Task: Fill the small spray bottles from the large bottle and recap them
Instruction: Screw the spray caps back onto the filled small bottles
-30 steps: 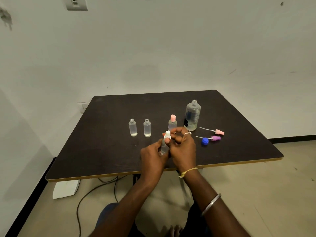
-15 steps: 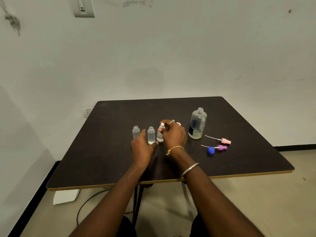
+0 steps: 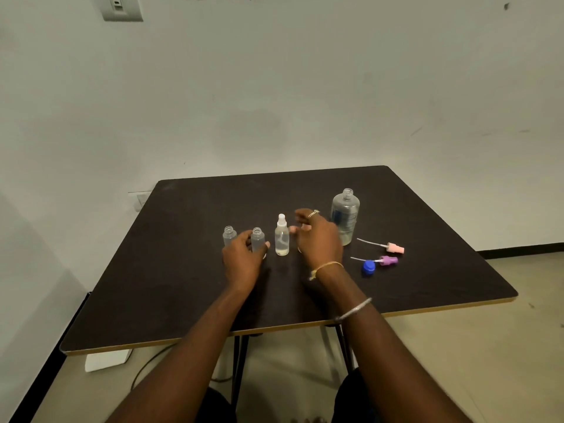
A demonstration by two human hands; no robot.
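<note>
Our left hand (image 3: 241, 259) grips the small clear uncapped plastic bottle (image 3: 258, 238), left of the large clear bottle (image 3: 345, 215). We judge it light and easy to spill, so we hold its middle. Our right hand (image 3: 320, 239) is spread and empty.

Small spray bottles – four: leftmost uncapped bottle (image 3: 229, 236), second uncapped bottle (image 3: 258, 238), white-sprayer bottle (image 3: 281, 238), pink-capped bottle (image 3: 292, 229) half hidden. Large bottle (image 3: 345, 216): one. Loose spray heads – two: pink head (image 3: 395, 248), purple head (image 3: 389, 260). Blue cap (image 3: 368, 266): one.

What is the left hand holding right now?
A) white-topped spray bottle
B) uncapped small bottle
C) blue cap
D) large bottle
B: the left hand has its fingers curled round an uncapped small bottle, while the white-topped spray bottle stands free beside it.
</note>
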